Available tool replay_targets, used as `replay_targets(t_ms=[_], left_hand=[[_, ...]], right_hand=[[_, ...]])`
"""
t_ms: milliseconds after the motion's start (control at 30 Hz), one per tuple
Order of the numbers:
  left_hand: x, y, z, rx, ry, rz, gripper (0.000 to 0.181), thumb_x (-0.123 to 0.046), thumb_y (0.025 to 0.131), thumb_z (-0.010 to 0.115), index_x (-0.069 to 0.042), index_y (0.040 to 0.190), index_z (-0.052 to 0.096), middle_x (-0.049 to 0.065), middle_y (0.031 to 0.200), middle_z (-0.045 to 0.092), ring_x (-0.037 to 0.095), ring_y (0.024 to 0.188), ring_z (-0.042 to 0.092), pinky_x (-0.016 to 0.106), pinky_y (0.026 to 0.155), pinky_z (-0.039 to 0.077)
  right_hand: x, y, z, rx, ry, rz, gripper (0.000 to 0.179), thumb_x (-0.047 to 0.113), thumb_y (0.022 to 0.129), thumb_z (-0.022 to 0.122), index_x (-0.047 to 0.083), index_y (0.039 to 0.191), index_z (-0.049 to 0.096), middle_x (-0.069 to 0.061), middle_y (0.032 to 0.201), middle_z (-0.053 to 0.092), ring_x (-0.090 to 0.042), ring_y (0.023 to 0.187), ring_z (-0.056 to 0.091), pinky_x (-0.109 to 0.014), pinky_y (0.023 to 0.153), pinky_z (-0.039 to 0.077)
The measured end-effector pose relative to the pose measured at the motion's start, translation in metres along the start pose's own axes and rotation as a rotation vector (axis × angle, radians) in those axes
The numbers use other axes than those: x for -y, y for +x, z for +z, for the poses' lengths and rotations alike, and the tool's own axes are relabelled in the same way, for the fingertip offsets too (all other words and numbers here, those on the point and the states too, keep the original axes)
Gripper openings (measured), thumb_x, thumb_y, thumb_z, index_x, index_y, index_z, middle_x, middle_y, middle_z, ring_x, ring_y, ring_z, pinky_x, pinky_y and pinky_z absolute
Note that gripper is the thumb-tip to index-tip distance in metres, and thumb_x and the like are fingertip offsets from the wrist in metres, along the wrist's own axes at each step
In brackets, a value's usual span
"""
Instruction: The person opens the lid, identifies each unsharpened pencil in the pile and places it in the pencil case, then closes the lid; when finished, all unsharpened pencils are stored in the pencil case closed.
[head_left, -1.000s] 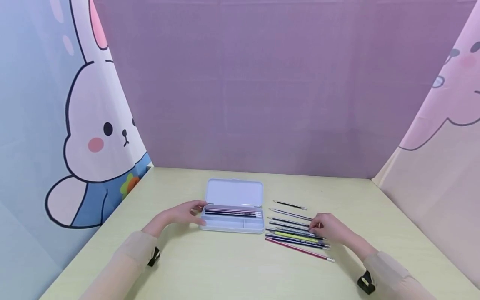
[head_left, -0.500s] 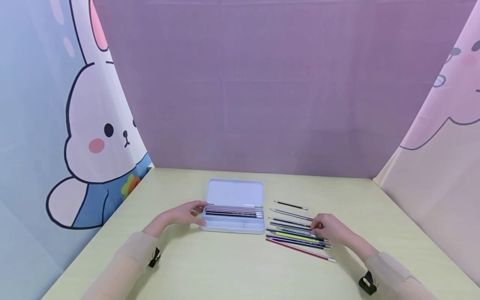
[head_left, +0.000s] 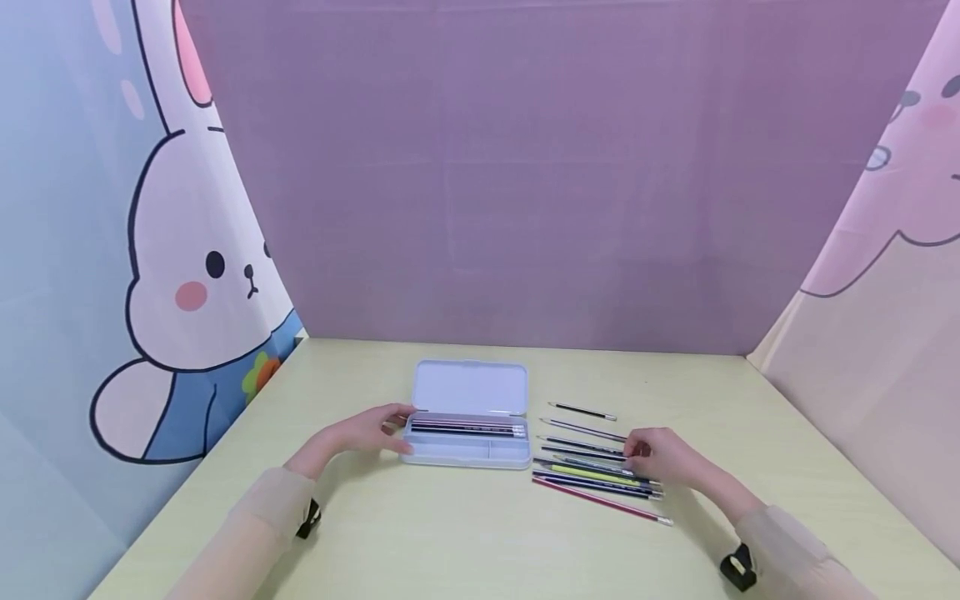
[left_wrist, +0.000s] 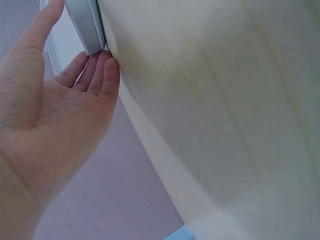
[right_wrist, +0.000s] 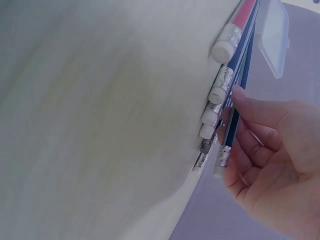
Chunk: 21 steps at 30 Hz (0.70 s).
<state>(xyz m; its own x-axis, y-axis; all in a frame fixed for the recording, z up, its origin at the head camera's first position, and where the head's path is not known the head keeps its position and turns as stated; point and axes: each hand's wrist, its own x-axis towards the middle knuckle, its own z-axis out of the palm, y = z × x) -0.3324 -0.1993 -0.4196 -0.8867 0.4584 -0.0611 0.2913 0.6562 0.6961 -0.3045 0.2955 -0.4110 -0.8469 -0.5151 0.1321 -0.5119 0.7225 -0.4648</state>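
Observation:
A pale blue-white pencil case (head_left: 450, 451) lies on the table with its lid (head_left: 470, 388) raised toward the back. Several dark pencils (head_left: 465, 427) rest in its rear compartment. At the case's left end, my left hand (head_left: 369, 429) holds it, thumb at the front corner and fingers behind. My right hand (head_left: 662, 458) is over the eraser ends of a row of loose pencils. Between its thumb and fingers it pinches a dark blue pencil (right_wrist: 232, 131) with a white eraser, angled slightly off the others. A red pencil (head_left: 600, 502) lies nearest in the row.
Right of the case lie several more pencils, among them a yellow-green one (head_left: 596, 475) and a short black one (head_left: 582, 410) at the back. A purple cloth (head_left: 480, 183) hangs behind the table, with printed cloths at both sides.

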Motion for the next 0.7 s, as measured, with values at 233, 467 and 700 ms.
replay_targets(t_ms=[233, 467, 700], left_hand=[[0.0, 0.0, -0.001, 0.006, 0.004, 0.008, 0.078, -0.034, 0.079, 0.075, -0.001, 0.139, 0.039, 0.017, 0.139, 0.045, 0.035, 0.124, 0.045, 0.048, 0.104, 0.04], [0.001, 0.002, -0.001, 0.013, -0.002, 0.013, 0.078, -0.034, 0.079, 0.075, -0.001, 0.14, 0.038, 0.017, 0.139, 0.044, 0.034, 0.124, 0.045, 0.047, 0.104, 0.04], [0.002, 0.001, 0.0, 0.009, -0.003, 0.01, 0.077, -0.033, 0.08, 0.074, -0.001, 0.14, 0.038, 0.017, 0.139, 0.044, 0.035, 0.124, 0.045, 0.047, 0.104, 0.04]], right_hand=[[0.001, -0.001, -0.003, -0.042, -0.021, -0.097, 0.009, 0.005, 0.083, 0.066, 0.002, 0.091, 0.068, 0.0, 0.082, 0.064, -0.001, 0.071, 0.053, -0.021, 0.06, 0.048], [0.003, 0.004, -0.011, -0.116, -0.038, -0.082, 0.007, 0.005, 0.084, 0.066, 0.003, 0.091, 0.068, 0.001, 0.079, 0.061, -0.001, 0.069, 0.051, -0.021, 0.059, 0.047], [0.009, 0.012, -0.014, -0.154, -0.043, -0.075, 0.009, 0.008, 0.087, 0.064, 0.005, 0.095, 0.068, 0.003, 0.08, 0.059, -0.002, 0.069, 0.052, -0.022, 0.059, 0.047]])
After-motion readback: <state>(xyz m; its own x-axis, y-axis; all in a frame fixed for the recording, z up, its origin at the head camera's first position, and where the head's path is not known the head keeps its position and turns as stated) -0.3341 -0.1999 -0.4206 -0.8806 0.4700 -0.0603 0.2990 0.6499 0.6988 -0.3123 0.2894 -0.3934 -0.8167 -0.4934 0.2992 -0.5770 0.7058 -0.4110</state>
